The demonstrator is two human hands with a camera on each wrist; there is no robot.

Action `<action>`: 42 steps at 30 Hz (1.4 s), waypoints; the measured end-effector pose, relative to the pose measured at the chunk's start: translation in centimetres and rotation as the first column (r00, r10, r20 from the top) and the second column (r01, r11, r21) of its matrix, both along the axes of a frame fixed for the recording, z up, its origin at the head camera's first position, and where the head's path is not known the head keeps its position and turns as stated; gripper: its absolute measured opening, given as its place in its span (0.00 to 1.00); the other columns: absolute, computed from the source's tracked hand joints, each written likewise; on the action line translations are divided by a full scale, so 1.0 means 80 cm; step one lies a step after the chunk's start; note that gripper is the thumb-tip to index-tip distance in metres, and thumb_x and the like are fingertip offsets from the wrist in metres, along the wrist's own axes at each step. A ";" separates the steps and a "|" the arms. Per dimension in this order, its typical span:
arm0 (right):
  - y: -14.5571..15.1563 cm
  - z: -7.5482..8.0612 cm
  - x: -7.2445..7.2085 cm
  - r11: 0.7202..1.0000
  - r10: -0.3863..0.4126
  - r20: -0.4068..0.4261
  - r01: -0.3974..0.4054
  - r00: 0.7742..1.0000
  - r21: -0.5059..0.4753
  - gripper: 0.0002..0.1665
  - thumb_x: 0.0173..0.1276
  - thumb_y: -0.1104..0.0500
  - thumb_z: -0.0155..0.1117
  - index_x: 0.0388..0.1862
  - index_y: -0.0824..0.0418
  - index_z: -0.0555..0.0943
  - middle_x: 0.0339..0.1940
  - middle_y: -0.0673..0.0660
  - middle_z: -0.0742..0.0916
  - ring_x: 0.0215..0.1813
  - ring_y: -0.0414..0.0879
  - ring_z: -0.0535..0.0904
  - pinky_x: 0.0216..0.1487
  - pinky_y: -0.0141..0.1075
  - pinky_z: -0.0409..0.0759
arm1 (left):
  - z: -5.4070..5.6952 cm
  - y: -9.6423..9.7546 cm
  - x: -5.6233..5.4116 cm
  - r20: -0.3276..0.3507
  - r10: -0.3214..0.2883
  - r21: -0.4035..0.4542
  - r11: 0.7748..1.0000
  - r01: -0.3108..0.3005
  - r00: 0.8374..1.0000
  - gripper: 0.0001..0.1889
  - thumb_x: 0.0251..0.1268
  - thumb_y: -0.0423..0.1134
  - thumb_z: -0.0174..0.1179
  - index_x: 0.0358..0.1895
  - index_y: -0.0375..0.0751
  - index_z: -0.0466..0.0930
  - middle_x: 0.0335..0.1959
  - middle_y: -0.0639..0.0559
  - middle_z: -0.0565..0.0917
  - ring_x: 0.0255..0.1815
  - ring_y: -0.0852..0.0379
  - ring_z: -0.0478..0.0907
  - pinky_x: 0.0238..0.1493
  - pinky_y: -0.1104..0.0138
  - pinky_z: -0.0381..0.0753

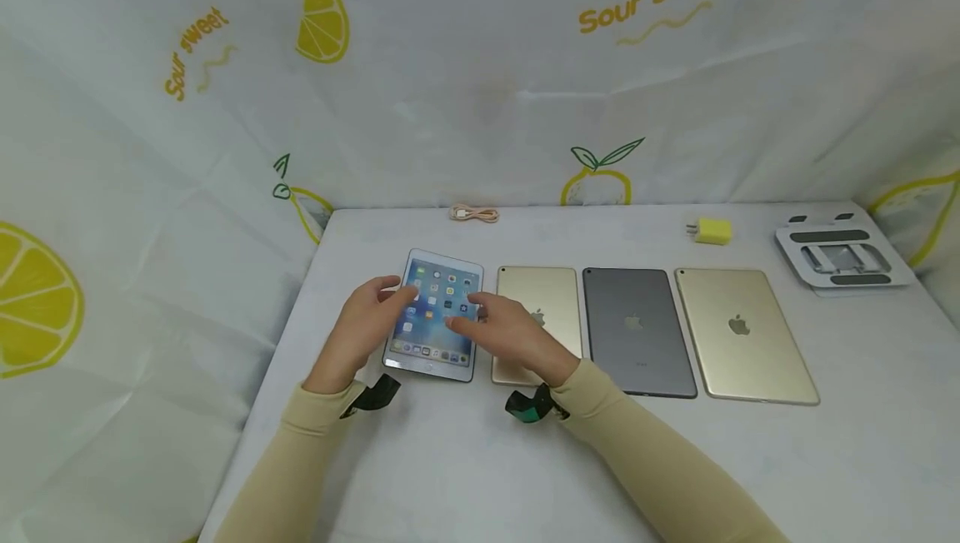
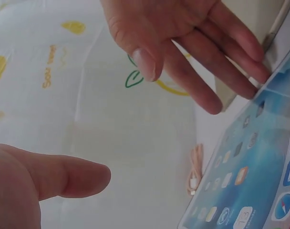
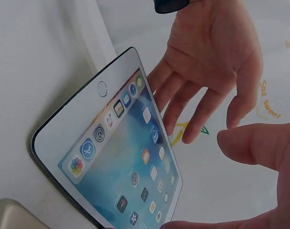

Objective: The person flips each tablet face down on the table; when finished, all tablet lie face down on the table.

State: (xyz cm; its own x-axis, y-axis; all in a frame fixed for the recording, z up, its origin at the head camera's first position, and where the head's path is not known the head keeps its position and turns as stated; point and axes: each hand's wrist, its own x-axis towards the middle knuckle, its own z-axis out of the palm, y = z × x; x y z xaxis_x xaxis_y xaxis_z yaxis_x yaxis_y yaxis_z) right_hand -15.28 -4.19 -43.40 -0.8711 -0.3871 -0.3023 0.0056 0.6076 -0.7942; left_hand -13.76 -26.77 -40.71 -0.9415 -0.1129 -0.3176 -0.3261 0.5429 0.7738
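Observation:
A white-framed tablet [image 1: 431,333] lies face up at the left of the row, its screen lit with app icons. My left hand [image 1: 360,328] is at its left edge, fingers loosely extended and thumb over the screen. From the other side my right hand [image 1: 513,333] reaches to the right edge, partly covering a gold tablet [image 1: 551,283] that lies face down. In the left wrist view, the right hand's straight fingers [image 2: 202,90] come right to the tablet's edge. The right wrist view has the left fingers [image 3: 176,107] along the opposite edge, with both thumbs lifted off the glass.
Further right lie a grey tablet [image 1: 637,339] and another gold tablet [image 1: 742,343], backs up. A coiled pink cable [image 1: 474,213], a yellow plug adapter [image 1: 711,231] and a folded white stand [image 1: 843,253] sit along the table's back edge, before a lemon-print curtain [image 1: 480,110].

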 end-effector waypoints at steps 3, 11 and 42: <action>0.001 -0.002 0.000 1.000 -0.014 0.022 0.014 1.000 -0.006 0.45 0.79 0.36 0.63 0.82 0.63 0.70 0.73 0.67 0.84 0.74 0.61 0.81 0.74 0.57 0.81 | 0.010 0.004 0.001 -0.011 -0.019 -0.025 1.000 0.019 1.000 0.38 0.80 0.59 0.56 0.83 0.39 0.66 0.78 0.34 0.73 0.75 0.34 0.75 0.76 0.36 0.74; 0.000 -0.003 -0.003 0.998 -0.042 0.046 0.044 0.998 -0.042 0.50 0.77 0.29 0.60 0.83 0.62 0.69 0.75 0.66 0.82 0.75 0.62 0.80 0.74 0.60 0.80 | 0.033 0.016 0.005 -0.038 -0.059 -0.029 0.998 0.058 0.998 0.38 0.80 0.61 0.57 0.83 0.45 0.66 0.79 0.37 0.74 0.75 0.36 0.76 0.75 0.35 0.75; 0.008 -0.007 -0.010 0.963 -0.011 0.170 0.057 0.985 -0.264 0.62 0.72 0.21 0.60 0.89 0.58 0.59 0.78 0.68 0.79 0.64 0.60 0.89 0.69 0.52 0.86 | 0.039 0.054 0.007 -0.134 -0.080 0.195 0.975 0.106 0.988 0.32 0.79 0.52 0.58 0.80 0.44 0.71 0.72 0.46 0.79 0.68 0.47 0.83 0.65 0.51 0.87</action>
